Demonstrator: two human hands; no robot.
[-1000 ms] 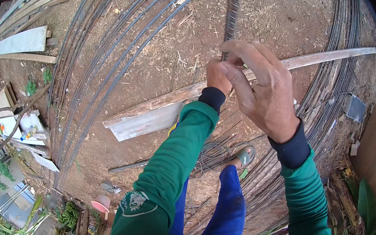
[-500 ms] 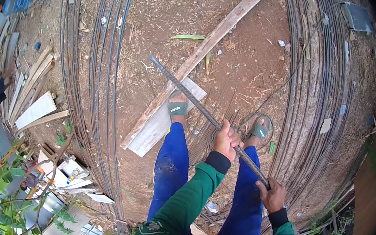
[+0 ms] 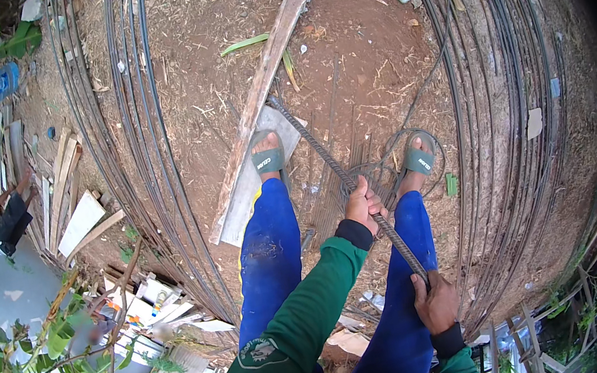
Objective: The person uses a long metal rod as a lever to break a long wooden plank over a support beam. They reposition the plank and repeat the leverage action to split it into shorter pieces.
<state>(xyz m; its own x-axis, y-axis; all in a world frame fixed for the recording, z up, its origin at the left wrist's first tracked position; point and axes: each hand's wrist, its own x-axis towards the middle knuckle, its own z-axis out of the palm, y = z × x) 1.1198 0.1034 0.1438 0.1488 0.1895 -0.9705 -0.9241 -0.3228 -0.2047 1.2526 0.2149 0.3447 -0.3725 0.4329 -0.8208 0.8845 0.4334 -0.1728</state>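
A long ribbed steel bar (image 3: pixel 322 150) slants across my view, its far end by a long wooden plank (image 3: pixel 275 43) and a pale board (image 3: pixel 237 226); whether that end rests on them I cannot tell. My left hand (image 3: pixel 365 206) is closed round the bar at about knee level in the picture. Lower on the same bar, my right hand (image 3: pixel 436 303) grips it near the hidden near end. Beneath my hands are my blue-clad legs and sandalled feet, the left sandal (image 3: pixel 267 159) on or beside the pale board, the right sandal (image 3: pixel 418 162) among loops of wire or rod.
Long steel rods (image 3: pixel 504 117) lie curving along the right, and more rods (image 3: pixel 140 133) along the left. Another person (image 3: pixel 4 223) is at the far left among scrap wood (image 3: pixel 80 223). Leafy branches (image 3: pixel 2 370) reach in at lower left, near blurred shapes.
The bar has gone from near upright, close to my face, to a lower slant. My hands have moved down and apart along it. The view has swung, bringing both feet into sight.
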